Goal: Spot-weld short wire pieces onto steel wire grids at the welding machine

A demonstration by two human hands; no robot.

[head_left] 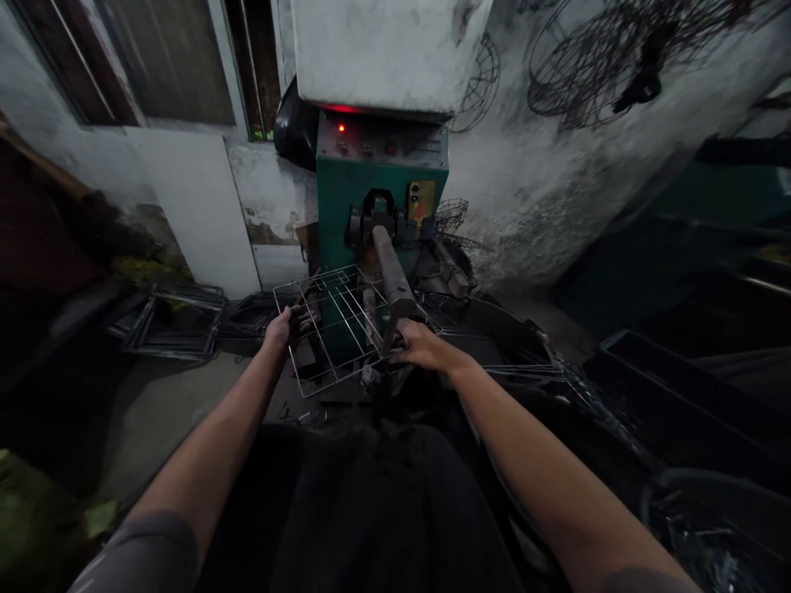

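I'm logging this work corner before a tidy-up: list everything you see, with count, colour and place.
machine: 1, green, centre
red light: 1, red, machine's top panel
phone-like item: 1, gold, machine's front
thick bar: 1, grey-brown, jutting from machine
wire rack: 1, silvery, below left of bar
box: 1, white, above machine
window: 1, dark, upper left
panel: 1, white, below window
wall: 1, stained white, behind
hanging wire frames: several, dark, upper right
stacked frames: several, grey, floor at left
metal pieces: many, silvery, lower right
sleeves: 2, grey, bottom corners
left hand: 1, bare, gripping rack's left edge
right hand: 1, bare, at bar's near end
Remaining areas: too dark to itemise.
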